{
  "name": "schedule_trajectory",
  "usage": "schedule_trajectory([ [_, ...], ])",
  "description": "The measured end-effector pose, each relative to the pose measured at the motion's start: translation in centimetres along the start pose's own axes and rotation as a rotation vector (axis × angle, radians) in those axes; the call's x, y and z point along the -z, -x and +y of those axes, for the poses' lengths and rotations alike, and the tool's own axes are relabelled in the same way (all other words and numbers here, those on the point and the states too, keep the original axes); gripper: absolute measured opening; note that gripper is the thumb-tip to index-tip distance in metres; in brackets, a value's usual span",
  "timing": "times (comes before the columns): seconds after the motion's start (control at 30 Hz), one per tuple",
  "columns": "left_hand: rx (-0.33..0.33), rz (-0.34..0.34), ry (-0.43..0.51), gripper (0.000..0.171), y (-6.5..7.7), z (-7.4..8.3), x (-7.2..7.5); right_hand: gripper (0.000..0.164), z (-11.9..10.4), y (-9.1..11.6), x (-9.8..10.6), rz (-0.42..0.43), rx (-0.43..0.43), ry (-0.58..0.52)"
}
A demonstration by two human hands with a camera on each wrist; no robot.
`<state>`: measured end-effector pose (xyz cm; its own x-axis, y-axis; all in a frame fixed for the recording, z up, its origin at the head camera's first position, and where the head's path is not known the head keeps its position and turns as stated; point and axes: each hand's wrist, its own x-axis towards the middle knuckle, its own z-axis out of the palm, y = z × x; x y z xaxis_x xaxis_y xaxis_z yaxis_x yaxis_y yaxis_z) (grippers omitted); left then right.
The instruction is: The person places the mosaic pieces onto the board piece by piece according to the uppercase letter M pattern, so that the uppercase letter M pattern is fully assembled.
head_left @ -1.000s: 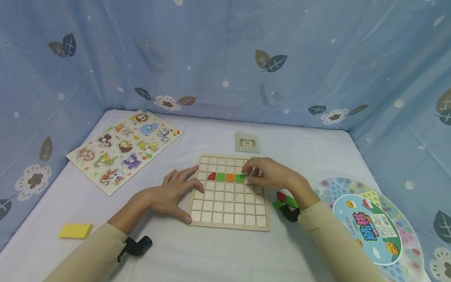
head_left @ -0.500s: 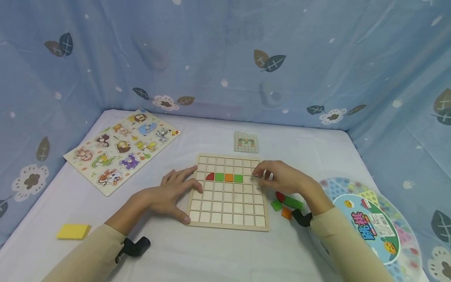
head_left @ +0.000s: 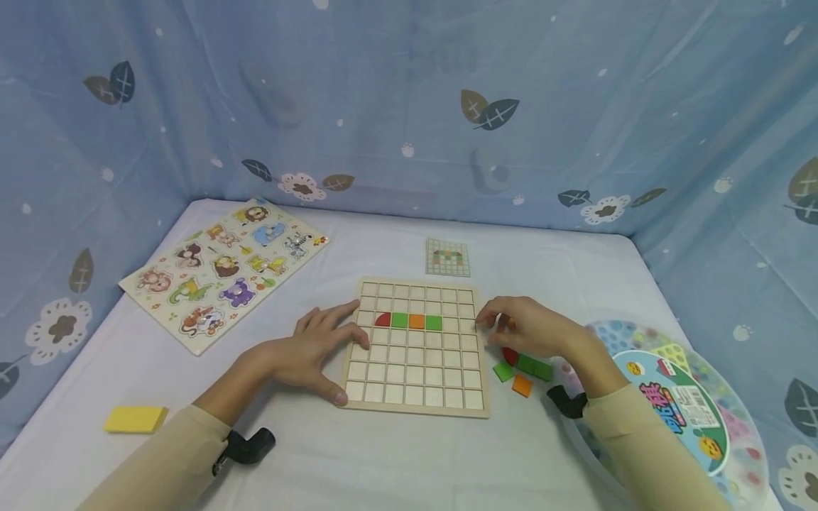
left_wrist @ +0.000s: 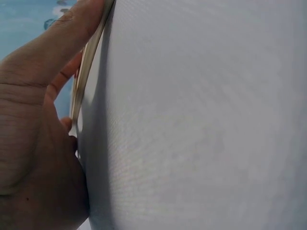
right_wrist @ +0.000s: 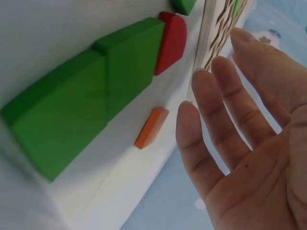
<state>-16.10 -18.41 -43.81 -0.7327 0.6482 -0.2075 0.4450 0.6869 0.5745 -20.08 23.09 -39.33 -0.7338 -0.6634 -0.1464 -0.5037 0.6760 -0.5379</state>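
A wooden grid board (head_left: pixel 422 414) lies mid-table. One row of it holds a red quarter-round tile (head_left: pixel 383 320), a green square tile (head_left: pixel 399 321), an orange square tile (head_left: pixel 417 322) and another green one. My left hand (head_left: pixel 313 351) rests along the board's left edge, fingers spread, thumb at the near corner; the left wrist view shows the thumb (left_wrist: pixel 60 40) against the edge. Just off the right edge hovers my right hand (head_left: pixel 530 326), its fingers loosely bent and holding nothing. Beneath and beside it lie loose tiles: red (right_wrist: pixel 172 43), green (right_wrist: pixel 129 62) and orange (right_wrist: pixel 152 128).
A small pattern card (head_left: pixel 447 257) lies behind the board. At the back left is an animal peg puzzle (head_left: pixel 224 273), at the front left a yellow block (head_left: pixel 135 419). A round game box (head_left: pixel 671 411) sits at the right, partly under the right sleeve.
My right hand has drawn back rightward from the board's tile row to beside the loose tiles, uncovering the right-hand squares. The left hand has stayed on the board's edge.
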Motion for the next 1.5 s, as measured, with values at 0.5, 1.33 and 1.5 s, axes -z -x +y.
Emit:
schedule_trajectory([
  [0.5,-0.007,0.006,-0.005,0.08,0.1,0.1,0.0,0.03,0.3,1.6,0.5,-0.107,-0.077,-0.02],
  [1.33,0.0,-0.004,-0.009,0.081,0.0,0.2,-0.1,0.037,0.7,2.1,0.5,-0.187,-0.159,-0.064],
  [1.5,0.005,-0.001,-0.009,0.08,0.0,0.0,-0.1,0.026,0.9,1.9,0.4,-0.154,-0.1,-0.021],
])
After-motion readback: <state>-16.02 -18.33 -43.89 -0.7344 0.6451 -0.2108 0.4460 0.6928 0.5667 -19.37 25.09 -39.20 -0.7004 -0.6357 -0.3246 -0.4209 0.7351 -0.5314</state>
